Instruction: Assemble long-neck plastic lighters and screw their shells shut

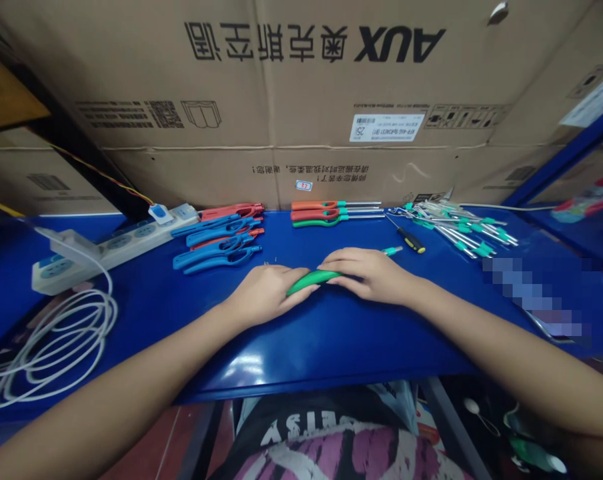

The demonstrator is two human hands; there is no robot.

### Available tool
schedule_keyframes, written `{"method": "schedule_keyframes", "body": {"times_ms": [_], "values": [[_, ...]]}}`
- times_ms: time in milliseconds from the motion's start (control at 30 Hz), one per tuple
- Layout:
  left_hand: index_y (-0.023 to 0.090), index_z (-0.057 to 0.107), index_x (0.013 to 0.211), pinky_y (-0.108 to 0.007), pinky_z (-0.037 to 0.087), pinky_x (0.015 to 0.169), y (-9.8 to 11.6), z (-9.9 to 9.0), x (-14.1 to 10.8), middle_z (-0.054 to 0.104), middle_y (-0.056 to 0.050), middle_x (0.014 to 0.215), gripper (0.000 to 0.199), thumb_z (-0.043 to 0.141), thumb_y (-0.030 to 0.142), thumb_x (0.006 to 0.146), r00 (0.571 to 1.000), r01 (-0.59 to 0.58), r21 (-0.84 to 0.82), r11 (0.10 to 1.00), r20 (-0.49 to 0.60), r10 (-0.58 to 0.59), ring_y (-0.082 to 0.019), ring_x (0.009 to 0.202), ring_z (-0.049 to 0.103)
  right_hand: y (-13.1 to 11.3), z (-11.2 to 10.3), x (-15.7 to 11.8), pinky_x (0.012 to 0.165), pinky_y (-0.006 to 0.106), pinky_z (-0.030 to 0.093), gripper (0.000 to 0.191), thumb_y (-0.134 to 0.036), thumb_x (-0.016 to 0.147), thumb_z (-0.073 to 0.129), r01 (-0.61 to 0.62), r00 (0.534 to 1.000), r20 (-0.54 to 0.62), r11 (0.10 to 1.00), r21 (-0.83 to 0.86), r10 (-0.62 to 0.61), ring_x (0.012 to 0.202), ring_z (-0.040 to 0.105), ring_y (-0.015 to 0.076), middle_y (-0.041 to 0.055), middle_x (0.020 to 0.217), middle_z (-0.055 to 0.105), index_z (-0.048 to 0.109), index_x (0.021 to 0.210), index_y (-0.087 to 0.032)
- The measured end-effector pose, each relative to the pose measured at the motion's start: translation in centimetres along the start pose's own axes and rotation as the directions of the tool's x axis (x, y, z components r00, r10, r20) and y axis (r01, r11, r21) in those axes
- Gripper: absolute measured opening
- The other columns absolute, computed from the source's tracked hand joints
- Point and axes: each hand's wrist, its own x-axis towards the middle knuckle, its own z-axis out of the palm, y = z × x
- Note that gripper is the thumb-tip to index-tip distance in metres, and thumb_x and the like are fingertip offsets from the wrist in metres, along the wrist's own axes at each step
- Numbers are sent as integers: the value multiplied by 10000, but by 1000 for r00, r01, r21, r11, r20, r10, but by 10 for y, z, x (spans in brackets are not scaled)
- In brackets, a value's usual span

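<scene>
On the head camera, my only view, I have both hands over the near middle of the blue table (331, 353), meeting at a green handle (306, 283) that slants slightly upward to the right. My left hand (265, 293) pinches its left end, thumb on the near side and fingers curled along the far side. My right hand (369, 275) grips the other end with thumb and fingers closed around it, covering that part from me. A small green collar (393, 251) shows just beyond my right hand; I can't tell whether it is held or lying on the table.

Far left of my hands I see blue handles (201, 257) stacked with red handles (231, 212). At far centre, three long-nosed pieces (311, 215) lie side by side, their metal rods pointing right. To their right, a black-and-yellow screwdriver (411, 240) rests at a slant, near a loose pile of metal rods (464, 228) with green collars.

At the left edge sit a white power strip (116, 243) and, nearer, a coiled white cable (56, 347). A big cardboard box (281, 120) with upside-down print stands along the far side.
</scene>
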Motion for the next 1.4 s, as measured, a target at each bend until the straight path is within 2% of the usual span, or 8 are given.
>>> {"method": "schedule_keyframes", "body": {"times_ms": [133, 367, 633, 767, 900, 1100, 1233, 1400], "values": [[210, 676, 1189, -281, 496, 673, 0, 1, 0, 774, -57, 922, 381, 403, 443, 1059, 999, -44, -14, 999, 27, 44, -218, 801, 741, -3, 10, -3, 883, 322, 561, 248, -249, 1008, 518, 15, 995, -95, 999, -47, -19, 1009, 715, 200, 91, 1111, 759, 714, 1142, -177], [209, 645, 1280, -315, 546, 789, -21, -3, 3, 772, -90, 1066, 403, 429, 459, 1050, 997, -52, -39, 998, 63, 54, -245, 923, 746, 12, -6, -8, 850, 349, 554, 283, -340, 995, 565, -76, 993, 78, 981, -180, 91, 1000, 720, 227, 101, 1103, 764, 705, 1180, -178], [182, 607, 1283, -345, 561, 894, -12, -1, 1, 710, -100, 1187, 324, 456, 342, 1045, 1000, -16, -100, 995, 10, 17, -232, 1023, 714, 11, -3, -11, 697, 322, 466, 293, -317, 1026, 493, -37, 998, 30, 925, -378, 52, 757, 703, 201, 97, 908, 782, 734, 1052, -153], [168, 588, 1298, -357, 577, 838, -11, -3, 1, 698, -103, 1132, 332, 450, 334, 1046, 1000, -3, 1, 1000, 21, 3, -243, 960, 718, 7, -7, -7, 773, 329, 478, 294, -378, 1022, 518, -90, 986, 99, 932, -350, 132, 909, 695, 217, 101, 1030, 767, 712, 1100, -171], [151, 585, 1291, -342, 577, 767, -20, -8, 3, 692, -107, 1110, 328, 443, 313, 1044, 1000, 18, 76, 997, -3, -18, -240, 889, 717, 21, -28, -13, 904, 410, 471, 356, -426, 957, 623, -128, 977, 108, 914, -385, 183, 1076, 650, 279, 125, 1196, 714, 658, 1204, -172], [160, 590, 1274, -344, 565, 766, -32, -14, 3, 687, -106, 1105, 322, 440, 323, 1040, 997, 27, 68, 997, -70, -22, -242, 901, 703, 51, -49, -29, 888, 417, 465, 207, -331, 967, 596, -197, 971, 45, 895, -401, 233, 963, 664, 265, 105, 1027, 745, 700, 1052, -172], [182, 581, 1284, -313, 555, 760, -32, -14, 2, 687, -89, 1121, 319, 433, 334, 1045, 997, 9, 72, 997, -80, -4, -222, 901, 700, 51, -45, -28, 845, 384, 477, 223, -315, 982, 581, -162, 984, 20, 927, -338, 179, 907, 677, 239, 101, 996, 763, 718, 1076, -167], [183, 558, 1347, -306, 544, 709, -25, -9, 2, 675, -87, 1092, 353, 413, 301, 1048, 995, -38, 177, 984, -81, 53, -227, 899, 686, 30, -28, -20, 840, 394, 490, 317, -306, 1017, 521, -98, 987, 102, 962, -254, 128, 916, 679, 244, 137, 1041, 764, 697, 1205, -122]]}}
